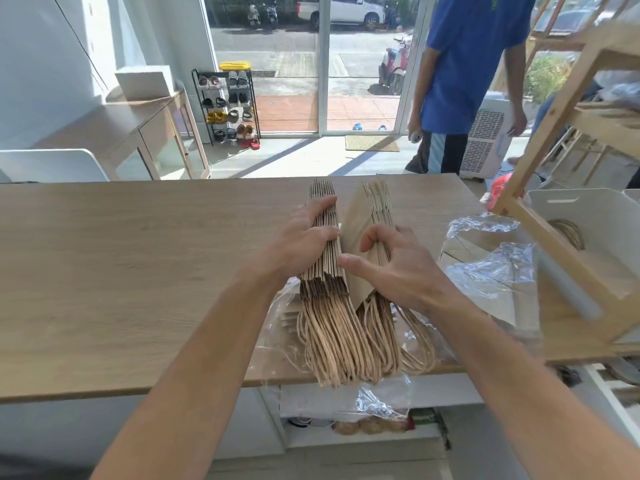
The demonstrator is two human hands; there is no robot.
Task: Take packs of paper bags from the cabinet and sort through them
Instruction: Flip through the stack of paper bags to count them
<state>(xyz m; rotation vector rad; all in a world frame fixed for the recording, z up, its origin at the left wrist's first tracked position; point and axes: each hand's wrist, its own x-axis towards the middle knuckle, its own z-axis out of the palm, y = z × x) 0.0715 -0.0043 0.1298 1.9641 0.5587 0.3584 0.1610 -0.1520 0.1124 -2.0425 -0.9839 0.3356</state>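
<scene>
A stack of brown paper bags stands on edge on the wooden table (138, 271), split into two bundles with twisted paper handles (346, 341) hanging over the near edge. My left hand (304, 240) grips the left bundle (323, 271) from its left side, fingers curled over the top edges. My right hand (398, 265) holds the right bundle (375, 209), fingers hooked over its edges and thumb reaching into the gap. Clear plastic wrap (287, 327) lies under the bags.
More crumpled plastic wrap over another flat pack of bags (491, 268) lies to the right. A wooden shelf frame (568, 258) and a white bin (588, 209) stand at the right edge. A person in a blue shirt (474, 64) stands beyond the table.
</scene>
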